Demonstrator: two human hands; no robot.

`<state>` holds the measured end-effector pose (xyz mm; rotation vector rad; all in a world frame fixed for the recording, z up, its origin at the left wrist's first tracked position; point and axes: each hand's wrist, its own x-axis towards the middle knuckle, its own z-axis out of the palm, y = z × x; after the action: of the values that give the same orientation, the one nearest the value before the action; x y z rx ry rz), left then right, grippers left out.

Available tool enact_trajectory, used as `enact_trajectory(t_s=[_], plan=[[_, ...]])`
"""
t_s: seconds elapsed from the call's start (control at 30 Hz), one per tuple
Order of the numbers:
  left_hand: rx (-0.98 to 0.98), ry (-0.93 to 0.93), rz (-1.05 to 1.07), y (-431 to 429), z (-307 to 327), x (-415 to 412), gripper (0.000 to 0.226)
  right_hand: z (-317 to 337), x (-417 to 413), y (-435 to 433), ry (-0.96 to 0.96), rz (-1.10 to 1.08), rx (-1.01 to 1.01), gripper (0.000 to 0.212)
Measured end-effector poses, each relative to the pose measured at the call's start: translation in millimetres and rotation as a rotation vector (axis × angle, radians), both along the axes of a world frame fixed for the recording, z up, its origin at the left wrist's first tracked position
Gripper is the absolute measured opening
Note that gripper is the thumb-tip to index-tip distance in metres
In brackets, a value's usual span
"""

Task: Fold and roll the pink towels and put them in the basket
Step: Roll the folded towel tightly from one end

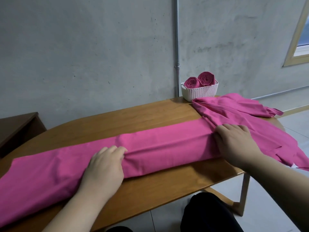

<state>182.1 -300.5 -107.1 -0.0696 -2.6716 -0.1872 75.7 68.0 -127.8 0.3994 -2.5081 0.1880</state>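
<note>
A long pink towel (160, 144), folded lengthwise into a strip, lies across the wooden table (150, 114). My left hand (105, 166) presses on the strip left of its middle, fingers curled over a fold. My right hand (234, 141) lies flat with spread fingers on the strip's right end, where it meets a loose crumpled pink towel (237, 108). A white basket (199, 92) stands at the table's far right edge with two rolled pink towels (204, 79) upright in it.
A grey wall with a vertical pipe (176, 47) rises behind the table. A dark brown cabinet (18, 126) stands at the left. A window frame (299, 39) is at the upper right. Tiled floor and a table leg (243, 196) show at the lower right.
</note>
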Motion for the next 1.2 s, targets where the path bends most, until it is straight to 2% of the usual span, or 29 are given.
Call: enact_trajectory(t_s=[0.2, 0.4, 0.57, 0.67, 0.87, 0.97, 1.03, 1.1, 1.2], plan=[[-0.044, -0.04, 0.061, -19.0, 16.3, -78.2, 0.02, 17.8, -76.7, -29.9, -0.121, -0.11, 0.175, 0.023], [-0.111, -0.168, 0.143, -30.9, 3.4, -147.1, 0.014, 6.9, -143.3, -57.4, -0.357, -0.161, 0.239, 0.016], [-0.102, -0.274, 0.146, -37.3, -31.5, -169.8, 0.015, -16.8, -166.2, -68.3, -0.476, -0.198, 0.256, 0.03], [0.011, -0.245, 0.134, -39.9, -47.2, -167.1, 0.011, -22.7, -171.4, -67.4, -0.482, -0.196, 0.181, 0.031], [0.031, -0.188, 0.156, -43.3, -52.9, -168.4, 0.017, -21.9, -182.3, -68.5, -0.473, -0.198, 0.14, 0.034], [0.002, -0.215, 0.191, -40.6, -50.1, -168.3, 0.018, -18.8, -176.5, -74.8, -0.365, -0.216, 0.155, 0.034], [-0.061, -0.223, 0.231, -37.0, -45.4, -167.4, 0.015, -12.6, -161.7, -87.5, -0.27, -0.139, 0.183, 0.035], [-0.16, -0.171, 0.221, -29.0, -39.3, -165.9, 0.014, -10.1, -139.3, -107.7, -0.252, 0.019, 0.19, 0.036], [-0.144, -0.043, -0.024, -1.4, -30.2, -158.7, 0.017, -19.0, -114.4, -134.9, -0.38, 0.182, 0.128, 0.045]])
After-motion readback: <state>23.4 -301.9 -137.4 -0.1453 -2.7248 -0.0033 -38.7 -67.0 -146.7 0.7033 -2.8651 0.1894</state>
